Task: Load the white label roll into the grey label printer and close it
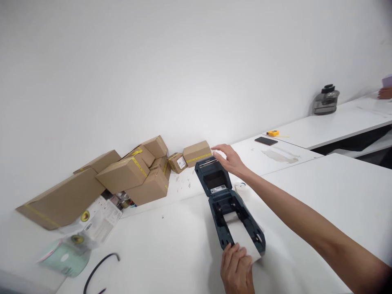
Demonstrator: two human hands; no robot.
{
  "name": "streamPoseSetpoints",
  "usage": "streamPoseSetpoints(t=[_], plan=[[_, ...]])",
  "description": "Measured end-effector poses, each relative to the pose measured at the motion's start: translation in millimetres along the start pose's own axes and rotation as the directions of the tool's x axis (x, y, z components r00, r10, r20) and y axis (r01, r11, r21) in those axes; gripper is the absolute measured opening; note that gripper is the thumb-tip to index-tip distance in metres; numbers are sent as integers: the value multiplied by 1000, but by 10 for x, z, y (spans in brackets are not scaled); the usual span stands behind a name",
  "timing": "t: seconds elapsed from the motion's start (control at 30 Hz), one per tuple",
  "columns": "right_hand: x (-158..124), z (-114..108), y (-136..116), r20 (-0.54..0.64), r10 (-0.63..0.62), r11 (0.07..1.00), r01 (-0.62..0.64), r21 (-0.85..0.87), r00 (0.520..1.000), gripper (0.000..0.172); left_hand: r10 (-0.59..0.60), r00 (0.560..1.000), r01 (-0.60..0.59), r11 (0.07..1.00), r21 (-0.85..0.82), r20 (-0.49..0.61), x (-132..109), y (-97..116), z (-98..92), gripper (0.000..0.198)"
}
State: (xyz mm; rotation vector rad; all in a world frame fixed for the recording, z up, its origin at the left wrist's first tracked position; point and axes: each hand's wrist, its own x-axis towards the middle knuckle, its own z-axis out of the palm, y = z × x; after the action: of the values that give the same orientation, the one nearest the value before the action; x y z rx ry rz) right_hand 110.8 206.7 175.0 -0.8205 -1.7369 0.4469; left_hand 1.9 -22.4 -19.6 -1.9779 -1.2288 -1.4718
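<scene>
A dark blue label printer (225, 234) stands on the white table with its lid (200, 173) raised. White label paper (241, 234) runs from inside the printer out over its front edge. At that front edge my left hand (237, 267) is closed on the paper, fingers bent over it and the thumb hidden. My right hand (229, 159) is at the upper right corner of the raised lid, its fingers stretched out and apart. Whether it touches the lid, I cannot tell. A small white roll (241, 186) lies beside the printer, partly behind my right arm.
Several cardboard boxes (122, 175) are piled along the wall. A black cable (98, 267), a mint-green pouch (65, 257) and plastic-wrapped packs (101, 220) lie at left. Farther right are a phone (266, 141), a yellow tape measure (272, 133) and a grey transparent container (326, 102).
</scene>
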Motion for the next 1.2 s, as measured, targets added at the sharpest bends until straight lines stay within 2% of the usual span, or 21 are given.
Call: streamPoseSetpoints(t=[0.03, 0.13, 0.23, 0.33, 0.4, 0.47, 0.53, 0.63, 0.73, 0.83, 0.9, 0.93, 0.97, 1.0, 1.07, 1.13, 1.2], plan=[[94, 40, 26, -15, 23, 1000, -23, 8, 1000, 41, 8, 1000, -8, 1000, 8, 7, 20, 5, -23, 31], [221, 157, 108, 67, 96, 994, -99, 43, 993, 44, 26, 1000, -26, 999, 19, 18, 27, 3, -57, 30], [72, 141, 86, 110, 143, 985, -152, 78, 984, 51, 37, 999, -38, 999, 28, 25, -36, -8, -42, 27], [-350, -11, -24, 145, 146, 979, -164, 121, 979, 42, 51, 999, -52, 996, 72, 13, -139, -14, -13, 22], [-743, -127, -85, 184, 124, 969, -159, 187, 975, 32, 58, 998, -57, 992, 112, -8, -209, -12, 2, 19], [-1168, -209, -103, 220, 102, 957, -156, 245, 970, 30, 49, 998, -44, 988, 147, -28, -265, -6, 8, 20], [-1569, -238, -82, 230, 89, 958, -146, 247, 969, 26, 50, 998, -43, 982, 182, -31, -298, 2, 3, 21], [-2042, -183, -15, 186, 163, 960, -199, 199, 969, 21, 62, 998, -54, 971, 232, -31, -317, 11, -22, 21], [-2340, -61, 44, 109, 309, 929, -325, 178, 945, 32, 61, 998, -51, 968, 246, -30, -329, 20, -47, 21], [-2520, 67, 75, 74, 488, 838, -490, 239, 870, 55, 53, 998, -47, 970, 238, -16, -352, 15, -51, 21], [-2600, 133, 83, 86, 578, 763, -575, 295, 812, 62, 31, 1000, -28, 976, 215, -7, -359, -26, -46, 17], [-2631, 157, 85, 82, 605, 743, -598, 301, 792, 64, 12, 1000, -12, 979, 204, 0, -354, -65, -45, 15], [-2655, 173, 87, 63, 612, 748, -602, 280, 789, 65, -4, 1000, 1, 981, 196, 17, -341, -118, -47, 21], [-2673, 183, 90, 30, 589, 783, -580, 226, 807, 65, -19, 999, 10, 982, 191, 44, -320, -183, -53, 33], [-2687, 180, 105, -36, 447, 894, -446, 37, 894, 56, -11, 989, -16, 983, 181, 147, -256, -330, -74, 52], [-2677, 155, 133, -36, 230, 959, -233, -162, 973, 42, 34, 966, -77, 984, 161, 257, -183, -461, -100, 52], [-2652, 118, 176, -4, 56, 959, -55, -278, 998, 38, 72, 952, -118, 983, 143, 297, -129, -537, -118, 46]])
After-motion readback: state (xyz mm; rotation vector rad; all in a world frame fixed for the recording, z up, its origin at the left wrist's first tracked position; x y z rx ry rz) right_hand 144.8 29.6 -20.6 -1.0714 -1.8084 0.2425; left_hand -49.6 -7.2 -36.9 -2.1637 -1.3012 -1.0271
